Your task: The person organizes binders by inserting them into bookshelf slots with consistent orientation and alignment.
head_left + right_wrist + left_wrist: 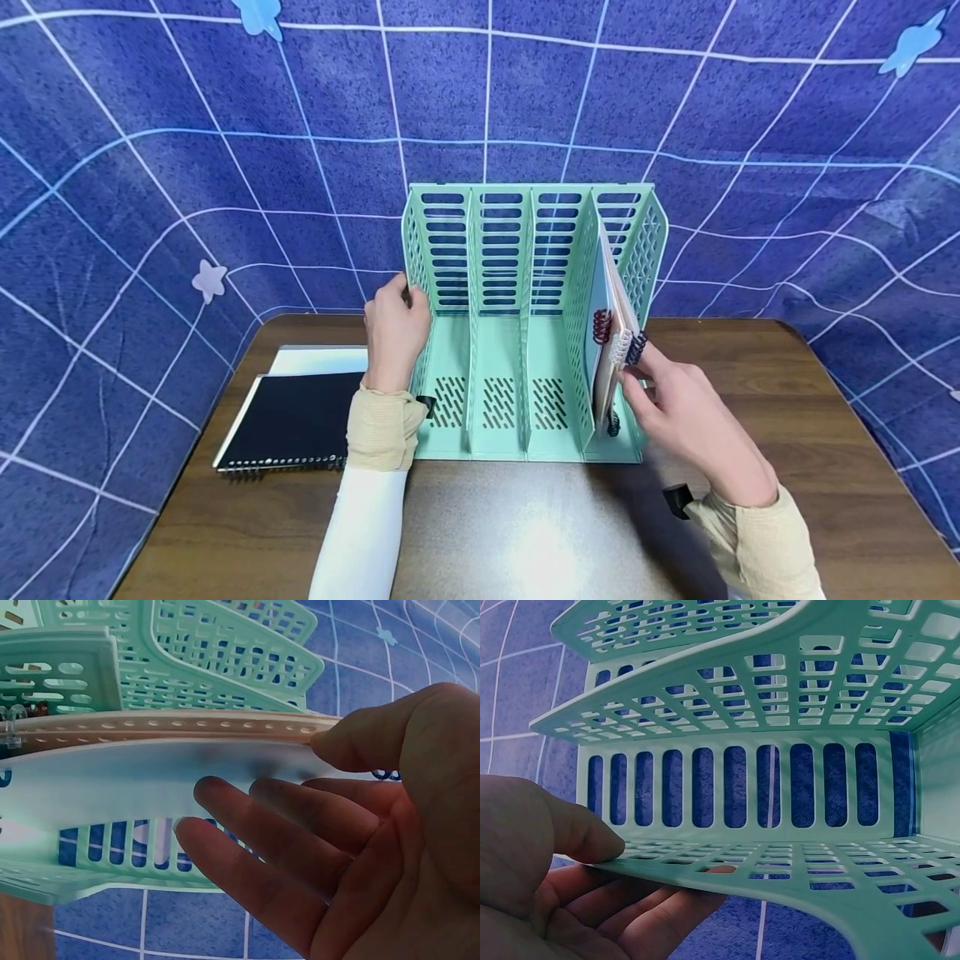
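A mint-green file rack (497, 350) with four upright compartments stands on the table. My left hand (392, 342) grips its left outer wall, the thumb inside and the fingers outside, as the left wrist view shows. Several spiral notebooks (597, 287) stand together in the rightmost compartment, slightly tilted, their red, white and dark coils facing me. At their front edge my right hand (693, 421) pinches them. In the right wrist view its thumb lies on the edge of the notebooks, and the fingers spread beside a pale cover (127, 784). The index fingertip is partly hidden.
Left of the rack lies a black spiral notebook (300, 417) on top of a white-covered one (318, 360). A blue grid-patterned cloth (315, 75) with star shapes hangs behind and beside the brown wooden table (480, 533). Bare tabletop shows in front of the rack.
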Demonstrator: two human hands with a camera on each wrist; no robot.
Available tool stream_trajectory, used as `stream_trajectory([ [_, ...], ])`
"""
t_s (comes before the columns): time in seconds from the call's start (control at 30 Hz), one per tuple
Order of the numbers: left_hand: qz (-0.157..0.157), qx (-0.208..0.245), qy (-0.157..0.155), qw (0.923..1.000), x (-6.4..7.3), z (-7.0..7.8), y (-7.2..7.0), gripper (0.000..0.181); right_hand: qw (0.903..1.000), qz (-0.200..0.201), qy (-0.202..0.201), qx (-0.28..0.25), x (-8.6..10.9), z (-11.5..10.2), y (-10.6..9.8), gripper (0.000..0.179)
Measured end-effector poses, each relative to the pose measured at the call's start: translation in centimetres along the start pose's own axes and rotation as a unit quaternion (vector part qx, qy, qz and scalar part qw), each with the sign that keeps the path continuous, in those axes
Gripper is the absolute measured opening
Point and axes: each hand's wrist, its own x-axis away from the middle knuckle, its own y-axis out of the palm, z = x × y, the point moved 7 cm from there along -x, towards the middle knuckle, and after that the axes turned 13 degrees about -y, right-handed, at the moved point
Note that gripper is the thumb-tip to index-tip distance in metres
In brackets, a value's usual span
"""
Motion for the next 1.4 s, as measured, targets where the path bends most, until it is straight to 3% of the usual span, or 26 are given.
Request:
stream_trajectory([
  [0.27, -0.002, -0.002, -0.006, 1.0, 0.0, 0.1, -0.1, 0.023, 0.9998, 0.015, -0.007, 0.014, -0.1, 0.0, 0.1, 0.026],
  [0.53, -0.003, -0.002, -0.007, 1.0, 0.0, 0.2, -0.1, 0.022, 0.9998, 0.004, 0.014, -0.012, 0.0, 0.3, -0.3, 0.031],
  [0.73, -0.006, 0.0, -0.007, 1.0, 0.0, 0.1, -0.1, 0.024, 0.9991, 0.042, -0.002, 0.003, 0.1, 0.7, -1.6, 0.045],
  [1.0, -0.009, 0.0, -0.009, 0.9999, 0.0, 0.0, -0.1, 0.025, 0.9915, 0.104, 0.076, 0.015, 0.6, 3.2, -2.1, 0.042],
  [1.1, -0.008, -0.001, -0.009, 0.9999, -0.1, 0.0, 0.0, 0.025, 0.9908, 0.083, 0.107, 0.01, 0.7, 4.5, -1.1, 0.044],
  [1.23, -0.006, -0.001, -0.007, 1.0, -0.1, 0.0, 0.0, 0.025, 0.9899, 0.023, 0.14, 0.006, 0.9, 6.2, 0.9, 0.054],
  [1.4, -0.001, 0.0, -0.001, 1.0, 0.0, 0.1, 0.0, 0.026, 0.9881, -0.037, 0.149, 0.011, 1.1, 7.7, 3.5, 0.056],
])
